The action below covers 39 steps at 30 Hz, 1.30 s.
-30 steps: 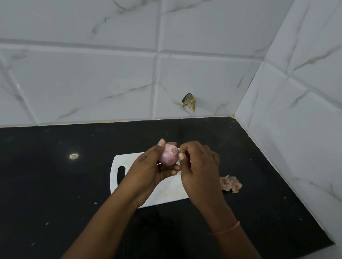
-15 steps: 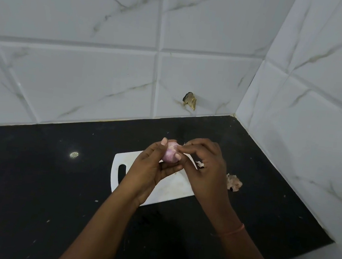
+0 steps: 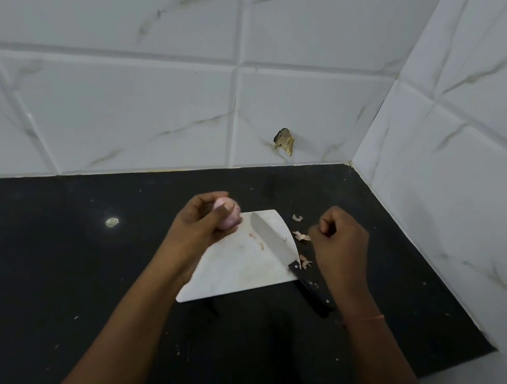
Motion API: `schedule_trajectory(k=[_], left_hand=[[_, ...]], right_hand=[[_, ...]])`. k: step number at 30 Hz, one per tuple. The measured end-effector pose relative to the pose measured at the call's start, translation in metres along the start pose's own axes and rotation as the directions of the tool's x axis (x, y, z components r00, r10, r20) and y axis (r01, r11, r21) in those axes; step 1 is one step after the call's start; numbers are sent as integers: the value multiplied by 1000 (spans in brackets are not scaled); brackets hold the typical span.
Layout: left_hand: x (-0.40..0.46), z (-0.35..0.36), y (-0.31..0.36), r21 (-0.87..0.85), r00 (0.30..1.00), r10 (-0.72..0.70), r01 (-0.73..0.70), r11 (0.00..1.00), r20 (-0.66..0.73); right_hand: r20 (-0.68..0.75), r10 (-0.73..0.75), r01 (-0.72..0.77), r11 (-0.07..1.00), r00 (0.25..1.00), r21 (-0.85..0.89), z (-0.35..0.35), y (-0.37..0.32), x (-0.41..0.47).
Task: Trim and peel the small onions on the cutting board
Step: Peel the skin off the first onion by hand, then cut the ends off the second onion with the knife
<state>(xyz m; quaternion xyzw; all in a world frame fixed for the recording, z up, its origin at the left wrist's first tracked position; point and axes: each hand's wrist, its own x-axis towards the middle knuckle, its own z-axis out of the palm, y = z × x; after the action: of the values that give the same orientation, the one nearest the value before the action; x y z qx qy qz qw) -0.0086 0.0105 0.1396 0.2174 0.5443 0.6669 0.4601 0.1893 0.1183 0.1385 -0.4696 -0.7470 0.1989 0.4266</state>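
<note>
1. The left hand [image 3: 202, 222] grips the small onion [image 3: 229, 217] with fingers [image 3: 220, 213] and thumb curled round it, holding it up above the far left corner of the cutting board [image 3: 236, 269]. The onion shows a pale pink, mostly smooth surface; I cannot tell whether any skin clings to its hidden side.

2. The right hand [image 3: 340, 244] has come away from the onion. Half a second ago its fingertips were pinched at the onion's top beside the left hand; now it sits well to the right, over the dark worktop [image 3: 45, 262], past the right edge of the board. Its fingers [image 3: 326, 228] are curled into a loose fist; whether a scrap of skin is pinched inside I cannot tell.

3. With the right hand out of the way, the knife [image 3: 283, 253] is uncovered: its blade lies flat along the right side of the board, and the black handle runs off the near right corner onto the worktop, just beside the right wrist.

4. Onion skins [image 3: 301, 236] lie scattered on the worktop just right of the board, near the right hand, and a few pink flecks lie on the board itself.

5. My reading: a strip of skin has just been pulled off and carried to the waste pile, so this onion looks close to peeled. No other onions are visible on the board.
</note>
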Motion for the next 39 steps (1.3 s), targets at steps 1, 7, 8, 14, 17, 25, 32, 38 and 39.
schedule_trajectory(k=[1, 7, 8, 14, 17, 25, 32, 38, 39], left_hand=[[3, -9, -5, 178, 997, 42, -31, 984, -59], [23, -48, -57, 646, 982, 126, -5, 764, -142], [26, -52, -66, 665, 981, 133, -5, 747, -141], [30, -50, -93, 637, 975, 174, -49, 769, -135], [29, -53, -104, 648, 973, 191, -60, 760, -133], [39, -57, -124, 690, 974, 211, -95, 718, -85], [35, -53, -137, 731, 927, 344, -130, 670, -151], [23, -47, -136, 745, 884, 417, -132, 654, -210], [22, -47, -136, 745, 883, 417, -129, 654, -214]], right_hand=[[34, 33, -32, 999, 999, -24, -1, 7, 1], [280, 157, -162, 987, 947, -6, 10, 40, -4], [215, 149, -151, 989, 965, -9, 14, 41, -7], [402, 198, -204, 979, 894, -27, 28, 62, -18], [378, 212, -235, 972, 901, 15, 32, 65, -20], [576, 230, -212, 972, 784, -100, 25, 93, -22], [525, 285, 5, 875, 802, -483, 41, 101, -49], [321, 246, -125, 926, 915, -355, 42, 73, -56], [319, 237, -133, 940, 918, -314, 44, 65, -59]])
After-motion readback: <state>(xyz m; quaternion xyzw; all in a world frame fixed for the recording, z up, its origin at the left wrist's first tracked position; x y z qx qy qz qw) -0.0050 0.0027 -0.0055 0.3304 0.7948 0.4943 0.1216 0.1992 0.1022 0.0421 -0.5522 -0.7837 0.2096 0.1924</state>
